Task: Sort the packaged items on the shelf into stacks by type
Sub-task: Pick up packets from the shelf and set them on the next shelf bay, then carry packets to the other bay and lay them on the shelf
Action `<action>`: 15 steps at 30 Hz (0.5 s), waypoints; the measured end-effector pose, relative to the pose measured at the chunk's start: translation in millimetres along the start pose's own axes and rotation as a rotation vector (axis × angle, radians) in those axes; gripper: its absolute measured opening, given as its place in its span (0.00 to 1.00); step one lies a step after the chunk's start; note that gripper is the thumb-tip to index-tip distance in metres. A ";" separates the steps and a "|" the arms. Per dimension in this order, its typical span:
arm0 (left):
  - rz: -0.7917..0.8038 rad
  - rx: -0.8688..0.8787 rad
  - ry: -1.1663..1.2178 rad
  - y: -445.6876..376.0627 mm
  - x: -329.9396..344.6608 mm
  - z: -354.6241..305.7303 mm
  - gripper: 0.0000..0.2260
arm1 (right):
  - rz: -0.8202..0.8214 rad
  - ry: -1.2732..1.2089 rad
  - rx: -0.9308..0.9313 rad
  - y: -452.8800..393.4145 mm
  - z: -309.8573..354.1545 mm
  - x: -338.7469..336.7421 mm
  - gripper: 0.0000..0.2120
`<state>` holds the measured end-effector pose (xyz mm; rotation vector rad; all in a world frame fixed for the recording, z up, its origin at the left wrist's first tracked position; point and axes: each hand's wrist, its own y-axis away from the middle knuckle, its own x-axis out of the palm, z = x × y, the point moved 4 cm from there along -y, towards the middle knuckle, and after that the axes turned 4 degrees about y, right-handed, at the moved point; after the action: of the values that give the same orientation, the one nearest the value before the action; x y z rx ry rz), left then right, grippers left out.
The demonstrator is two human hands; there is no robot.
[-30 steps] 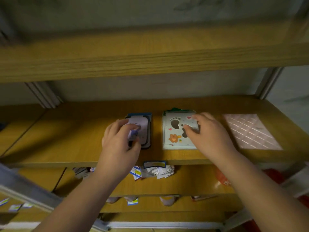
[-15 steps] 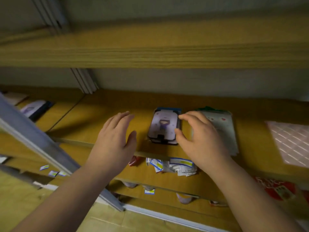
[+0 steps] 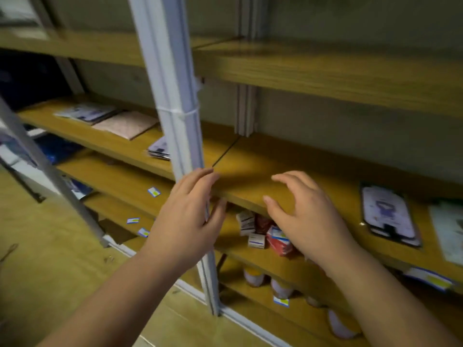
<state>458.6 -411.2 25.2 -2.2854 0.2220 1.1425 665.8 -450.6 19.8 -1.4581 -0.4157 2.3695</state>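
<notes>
— Where are the hands?

— Both hover at the front edge of the wooden shelf (image 3: 253,186), fingers loosely spread, holding nothing. The left hand (image 3: 186,221) is in front of the white post (image 3: 175,108); the right hand (image 3: 304,214) is over bare board.

— And the packages?

— A purple phone case pack (image 3: 388,214) lies near the shelf's right end, with a pale sticker sheet (image 3: 448,229) just beside it at the frame edge. More packs (image 3: 100,116) lie on the shelf's left part, beyond the post.

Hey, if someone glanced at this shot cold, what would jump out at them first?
Two bare hands fill the middle: the left hand in front of the pale metal shelf post, the right hand over the wooden shelf's front edge, both holding nothing. To the right on that shelf lies a purple-printed package.
</notes>
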 end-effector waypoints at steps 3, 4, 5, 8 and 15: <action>-0.036 -0.031 0.003 8.9 -40.8 54.1 0.21 | 0.014 -0.056 -0.039 -19.6 57.0 30.5 0.19; -0.054 -0.037 0.000 9.9 -53.5 73.7 0.22 | 0.018 -0.060 -0.057 -25.7 75.3 41.7 0.19; -0.072 -0.046 -0.001 10.4 -65.5 93.6 0.22 | 0.026 -0.059 -0.078 -31.6 93.4 53.1 0.20; -0.106 -0.095 -0.023 12.8 -97.0 150.5 0.25 | 0.042 -0.075 -0.113 -49.5 141.4 88.3 0.21; -0.109 -0.166 -0.047 10.4 -148.3 242.9 0.26 | 0.109 -0.031 -0.140 -93.2 221.3 158.8 0.21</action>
<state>196.7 -299.5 21.1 -2.3791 -0.0170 1.1951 411.4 -316.1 26.8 -1.5434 -0.5323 2.4953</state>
